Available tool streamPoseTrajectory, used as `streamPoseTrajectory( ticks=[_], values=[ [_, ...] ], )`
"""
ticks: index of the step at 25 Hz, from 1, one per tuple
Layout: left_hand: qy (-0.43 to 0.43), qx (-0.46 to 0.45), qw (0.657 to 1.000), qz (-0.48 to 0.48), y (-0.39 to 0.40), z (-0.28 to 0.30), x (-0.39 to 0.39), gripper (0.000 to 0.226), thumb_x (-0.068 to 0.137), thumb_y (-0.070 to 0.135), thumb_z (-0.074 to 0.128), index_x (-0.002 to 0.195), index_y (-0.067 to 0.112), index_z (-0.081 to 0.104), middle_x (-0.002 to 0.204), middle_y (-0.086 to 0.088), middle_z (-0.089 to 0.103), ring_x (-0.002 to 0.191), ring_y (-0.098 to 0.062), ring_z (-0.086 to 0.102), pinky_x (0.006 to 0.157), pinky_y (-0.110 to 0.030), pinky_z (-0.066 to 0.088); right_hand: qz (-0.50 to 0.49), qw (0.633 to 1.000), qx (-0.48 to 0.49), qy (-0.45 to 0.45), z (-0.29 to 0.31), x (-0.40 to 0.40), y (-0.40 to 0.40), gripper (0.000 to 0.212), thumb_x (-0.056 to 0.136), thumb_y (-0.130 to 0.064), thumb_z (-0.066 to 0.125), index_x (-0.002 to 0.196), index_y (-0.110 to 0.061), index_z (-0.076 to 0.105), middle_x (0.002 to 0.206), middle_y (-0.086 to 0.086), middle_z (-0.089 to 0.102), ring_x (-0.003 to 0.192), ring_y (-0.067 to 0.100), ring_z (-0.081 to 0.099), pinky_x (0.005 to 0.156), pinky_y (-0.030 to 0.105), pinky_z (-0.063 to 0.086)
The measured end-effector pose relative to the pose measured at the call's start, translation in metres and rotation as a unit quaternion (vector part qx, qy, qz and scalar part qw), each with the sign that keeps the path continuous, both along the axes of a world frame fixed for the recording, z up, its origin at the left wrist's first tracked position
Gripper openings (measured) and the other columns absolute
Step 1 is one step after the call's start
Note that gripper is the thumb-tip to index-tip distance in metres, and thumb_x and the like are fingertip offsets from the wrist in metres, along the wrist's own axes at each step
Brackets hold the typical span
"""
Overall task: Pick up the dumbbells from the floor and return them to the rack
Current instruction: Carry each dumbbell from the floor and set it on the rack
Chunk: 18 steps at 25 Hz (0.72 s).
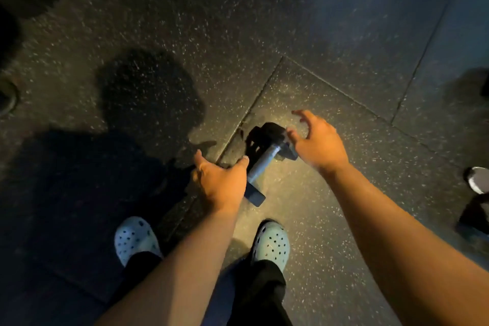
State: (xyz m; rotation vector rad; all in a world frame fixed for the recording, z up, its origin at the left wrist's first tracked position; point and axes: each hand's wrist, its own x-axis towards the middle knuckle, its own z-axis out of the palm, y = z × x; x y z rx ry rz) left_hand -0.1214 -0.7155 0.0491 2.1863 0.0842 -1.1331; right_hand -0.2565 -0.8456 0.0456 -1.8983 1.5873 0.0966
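On speckled rubber floor (330, 34) | dumbbell (266, 160) lying | hands spread above

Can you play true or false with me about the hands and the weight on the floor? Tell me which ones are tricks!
1. The dumbbell lies on the speckled floor. True.
2. The left hand is squeezing the dumbbell's handle. False: it is open beside the handle, not gripping it.
3. The right hand is open, fingers spread, above the dumbbell's far end. True.
4. The person wears black boots. False: they wear light clogs with holes.
5. The dumbbell's handle is silver-grey and its ends are dark. True.
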Motion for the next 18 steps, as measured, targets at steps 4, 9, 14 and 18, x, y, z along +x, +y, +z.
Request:
streamPoseTrajectory(
  ticks=[4,9,14,18],
  values=[
    [0.031,0.054,0.997,0.055,-0.006,-0.103,-0.037,0.106,0.073,0.036,0.085,0.154,0.014,0.021,0.145,-0.028,0.043,0.125,-0.046,0.051,0.101,-0.054,0.046,0.054,0.997,0.036,0.039,-0.109,-0.014,-0.024,0.056,0.096,-0.04,0.062,0.148,-0.023,0.049,0.139,0.015,0.059,0.127,0.035,0.056,0.1,0.037,0.045],
    [0.063,0.127,0.98,0.137,-0.016,-0.179,-0.066,0.086,0.076,0.032,0.082,0.141,0.012,0.03,0.135,-0.027,0.052,0.116,-0.047,0.057,0.096,-0.05,0.046,0.058,0.994,0.07,0.06,-0.186,-0.011,-0.04,0.048,0.086,-0.041,0.075,0.128,-0.023,0.058,0.118,0.015,0.07,0.103,0.034,0.066,0.083,0.038,0.056],
    [-0.013,0.174,0.968,0.181,-0.015,-0.198,-0.069,0.052,0.083,0.013,0.069,0.131,0.006,0.051,0.124,-0.026,0.065,0.112,-0.046,0.063,0.095,-0.048,0.05,0.036,0.998,0.048,0.019,-0.197,-0.011,-0.043,0.035,0.082,-0.026,0.082,0.114,-0.026,0.068,0.093,-0.001,0.067,0.077,0.013,0.064,0.056,0.008,0.045],
    [-0.05,0.148,0.977,0.144,-0.01,-0.16,-0.05,0.056,0.082,0.015,0.074,0.134,0.014,0.053,0.119,-0.018,0.07,0.105,-0.04,0.068,0.093,-0.044,0.054,0.003,1.0,0.003,-0.015,-0.156,-0.015,-0.021,0.031,0.085,-0.027,0.078,0.115,-0.024,0.068,0.088,-0.004,0.065,0.073,0.014,0.058,0.062,0.019,0.047]
  ],
)
